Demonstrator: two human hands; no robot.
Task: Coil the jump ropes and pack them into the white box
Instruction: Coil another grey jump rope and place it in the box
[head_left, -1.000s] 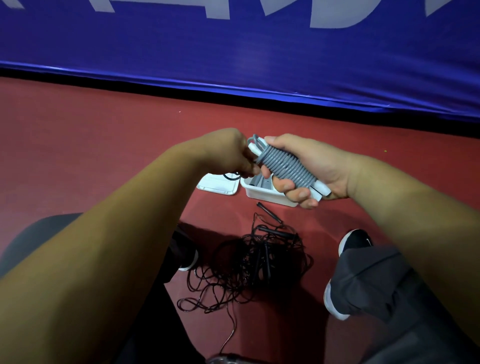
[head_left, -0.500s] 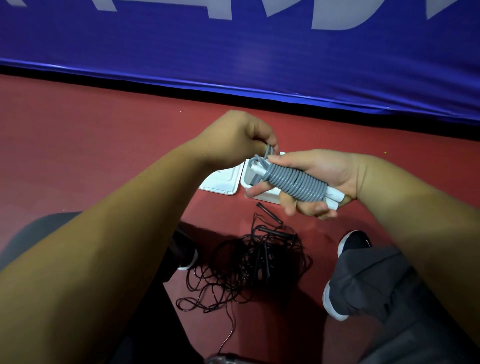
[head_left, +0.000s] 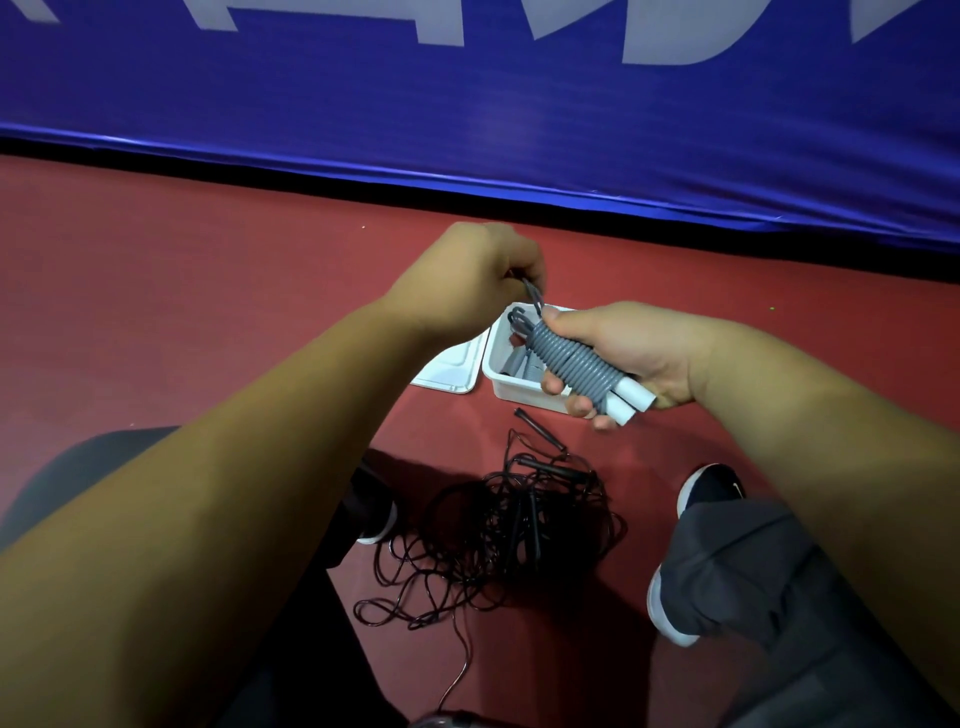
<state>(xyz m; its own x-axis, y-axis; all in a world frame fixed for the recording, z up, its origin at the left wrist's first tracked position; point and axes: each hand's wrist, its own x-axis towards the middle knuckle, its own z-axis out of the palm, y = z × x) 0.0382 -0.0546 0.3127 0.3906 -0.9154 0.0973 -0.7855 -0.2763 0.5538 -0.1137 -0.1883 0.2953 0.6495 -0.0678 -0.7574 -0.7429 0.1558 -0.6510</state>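
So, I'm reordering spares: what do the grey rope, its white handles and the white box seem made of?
Grey rope: likely matte PVC or rubbery plastic cord; it wraps in tight even coils without kinking. White handles: probably hard plastic, smooth; plain rigid cylinders with faint sheen. White box: probably thin moulded plastic, slightly glossy; rounded corners and a lipped rim.

Coiled grey rope (head_left: 574, 361) above white box (head_left: 501, 371)

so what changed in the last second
The left hand lifted off the bundle's end, pinching the grey rope's tail and drawing it upward. The right hand lowered the coiled grey rope slightly over the white box. Its hold, the box and the tangled black ropes stayed put.
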